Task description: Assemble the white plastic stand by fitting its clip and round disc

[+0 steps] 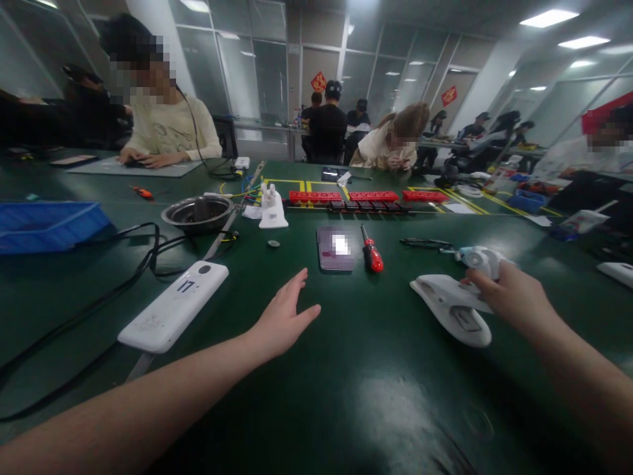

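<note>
My left hand (284, 316) hovers open over the green table (346, 396), fingers stretched toward a phone (335, 249) lying flat ahead of it. My right hand (509, 293) is closed on a white plastic device shell (452, 307) that rests on the table at the right. A small white round part (477, 258) sits just beyond that hand. A red-handled screwdriver (370, 249) lies to the right of the phone. A long white device marked "17" (173, 307) lies left of my left hand.
A metal bowl (198, 211), a white plastic stand (271, 208), red trays (368, 196), a blue bin (47, 224) and black cables (123, 264) lie farther back and left. Black tweezers (422, 243) lie right of the screwdriver. Several people sit at the far side.
</note>
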Motion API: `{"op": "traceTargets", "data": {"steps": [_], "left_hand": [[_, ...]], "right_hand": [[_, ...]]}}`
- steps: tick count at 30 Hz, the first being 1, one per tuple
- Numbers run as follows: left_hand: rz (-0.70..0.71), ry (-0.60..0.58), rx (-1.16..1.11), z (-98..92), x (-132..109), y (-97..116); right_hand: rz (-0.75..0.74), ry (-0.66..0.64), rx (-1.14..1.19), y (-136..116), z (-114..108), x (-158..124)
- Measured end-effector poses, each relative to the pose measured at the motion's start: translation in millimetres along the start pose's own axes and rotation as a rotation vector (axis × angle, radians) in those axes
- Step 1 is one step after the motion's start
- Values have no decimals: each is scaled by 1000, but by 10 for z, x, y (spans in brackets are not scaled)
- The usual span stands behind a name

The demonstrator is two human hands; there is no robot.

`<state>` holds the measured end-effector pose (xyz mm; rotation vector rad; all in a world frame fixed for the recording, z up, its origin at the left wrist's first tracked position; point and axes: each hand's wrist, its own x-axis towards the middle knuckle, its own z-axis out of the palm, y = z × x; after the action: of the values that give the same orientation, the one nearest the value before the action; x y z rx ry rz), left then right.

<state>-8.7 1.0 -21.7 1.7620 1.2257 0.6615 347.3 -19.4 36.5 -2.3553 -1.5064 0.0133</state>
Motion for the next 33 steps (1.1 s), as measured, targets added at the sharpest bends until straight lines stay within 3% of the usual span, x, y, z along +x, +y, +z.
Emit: {"op": "traceTargets", "data": {"steps": [3, 6, 10, 14, 16, 20, 23, 29, 31, 33], "left_hand": [[15, 4, 5, -3, -9, 7], [8, 6, 23, -3, -17, 7], [74, 23, 99, 3, -36, 14], [380, 96, 233, 4, -88, 65], [539, 92, 286, 6, -132, 100], [818, 22, 346, 26, -239, 173], [990, -57, 410, 38, -307, 222], [1041, -189, 507, 20, -399, 251], [1047, -163, 519, 18, -414, 254], [1065, -106, 523, 20, -415, 259]], "right_hand": [[49, -34, 0, 4, 23, -1], [108, 22, 5, -14, -28, -54], [128, 107, 51, -246, -154, -288], [-118, -180, 286, -699, -48, -593], [-272, -314, 215, -893, 123, -695], [-418, -347, -112, -1174, 481, -751], [-486, -377, -148, -1510, 659, -786], [-706, -408, -6, -2486, 854, -1059], [-749, -382, 30, -2583, 809, -1088], [-747, -344, 51, -2460, 694, -1027]]}}
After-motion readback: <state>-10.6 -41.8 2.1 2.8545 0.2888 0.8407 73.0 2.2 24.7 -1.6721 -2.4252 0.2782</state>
